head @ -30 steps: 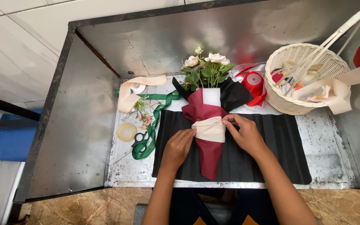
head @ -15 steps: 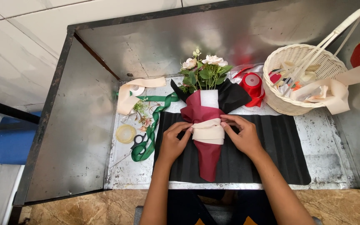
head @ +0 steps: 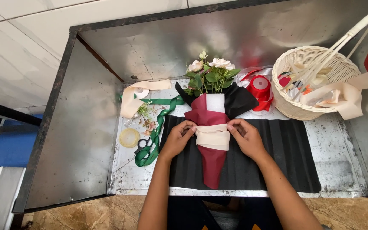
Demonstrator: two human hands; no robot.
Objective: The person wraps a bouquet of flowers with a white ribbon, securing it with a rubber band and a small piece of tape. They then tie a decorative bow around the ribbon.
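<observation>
A bouquet (head: pixel 209 76) of white and pink flowers lies wrapped in dark red paper (head: pixel 211 162) with black and white layers behind. A wide cream ribbon (head: pixel 213 136) runs around its middle. My left hand (head: pixel 178 139) pinches the ribbon's left side at the wrap. On the ribbon's right side, my right hand (head: pixel 246 137) grips it with the fingertips. The bouquet rests on a black sheet (head: pixel 286 157) spread over a metal table (head: pixel 337 127).
Green ribbon (head: pixel 158 127), scissors (head: pixel 141 147), a clear tape roll (head: pixel 129 137) and cream ribbon (head: pixel 135 96) lie left of the bouquet. Red ribbon spools (head: pixel 260 85) and a white wicker basket (head: pixel 307 81) stand at the right. Metal walls enclose the table.
Both hands have moved apart along the cream ribbon, from the front of the wrap to its two sides. The ribbon now sits flatter around the bouquet.
</observation>
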